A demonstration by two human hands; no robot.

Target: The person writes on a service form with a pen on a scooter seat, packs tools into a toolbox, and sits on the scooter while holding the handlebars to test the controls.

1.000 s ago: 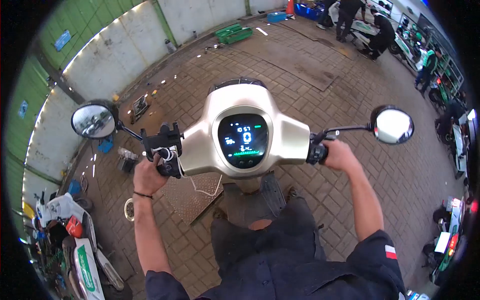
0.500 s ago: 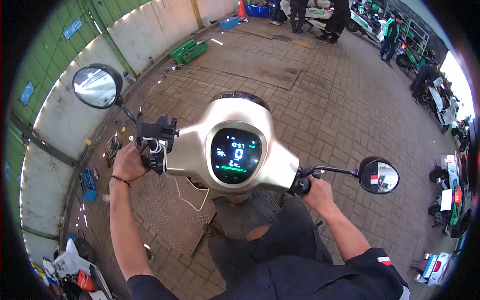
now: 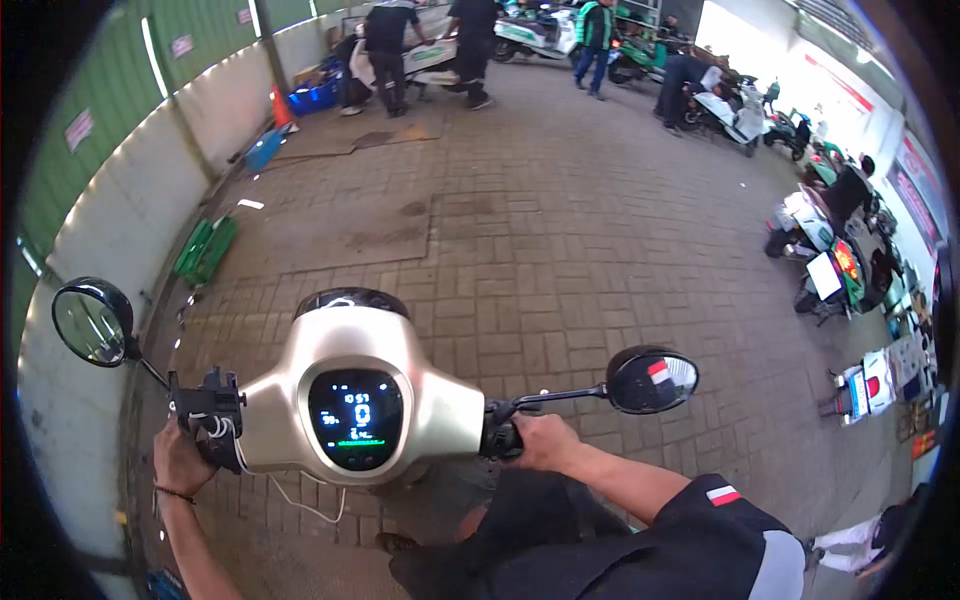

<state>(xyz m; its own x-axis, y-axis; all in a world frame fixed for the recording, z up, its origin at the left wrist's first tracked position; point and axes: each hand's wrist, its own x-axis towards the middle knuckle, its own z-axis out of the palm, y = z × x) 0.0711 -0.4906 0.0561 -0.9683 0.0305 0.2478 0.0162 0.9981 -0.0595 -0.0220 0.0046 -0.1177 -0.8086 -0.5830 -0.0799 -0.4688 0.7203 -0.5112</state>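
Observation:
I sit astride a pale gold scooter [image 3: 345,340] with a lit dashboard display [image 3: 357,420] showing 10:57 and a large 0. My left hand [image 3: 178,460] is wrapped round the left handlebar grip, beside a black phone holder [image 3: 207,396] with white cable around it. On the other side, my right hand [image 3: 545,441] closes round the right handlebar grip [image 3: 502,430]. The left mirror [image 3: 92,320] and right mirror [image 3: 652,380] stick out from the handlebar. A white cable [image 3: 312,511] hangs below the dashboard.
A green toolbox [image 3: 206,250] lies along the left wall [image 3: 110,235]. Ahead are an orange cone [image 3: 280,108], a blue crate [image 3: 315,97] and people around a white scooter [image 3: 430,58]. Parked scooters [image 3: 868,385] line the right side. Brick paving [image 3: 560,270] stretches ahead.
My view has tilted up and swung right, so the scooter and my hands appear lower and further left. Both hands have stayed on the grips. The display still reads 0.

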